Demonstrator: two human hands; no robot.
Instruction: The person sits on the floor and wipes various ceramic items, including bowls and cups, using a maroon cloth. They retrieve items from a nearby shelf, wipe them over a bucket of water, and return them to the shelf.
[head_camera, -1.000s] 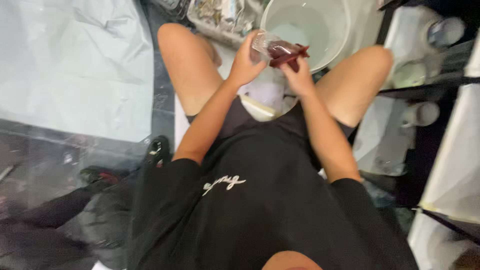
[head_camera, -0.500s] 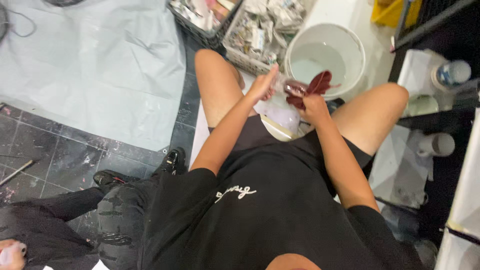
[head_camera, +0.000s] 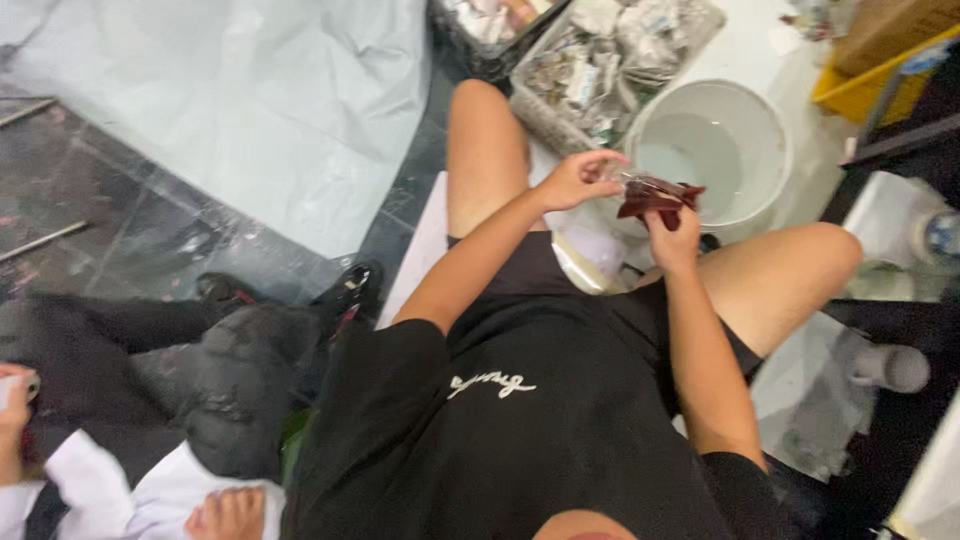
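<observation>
I sit with bare knees apart, hands raised in front of me over a white bucket (head_camera: 765, 120) that holds some water. My left hand (head_camera: 578, 180) grips one end of a small clear glass object (head_camera: 634, 182). My right hand (head_camera: 673, 238) presses a dark red cloth (head_camera: 658, 199) against the other end of it. The cloth covers part of the glass, so its shape is unclear.
Two wire baskets of crumpled newspaper bundles (head_camera: 610, 60) stand beyond my left knee. A grey sheet (head_camera: 250, 110) covers the dark tiled floor at left. Another person's dark trousers (head_camera: 200, 370) and hand (head_camera: 232, 512) are at lower left. A yellow crate (head_camera: 860, 85) sits top right.
The view has swung, so my hands sit further right and lower in frame. My left hand has closed around the glass; the right still works the cloth on it.
</observation>
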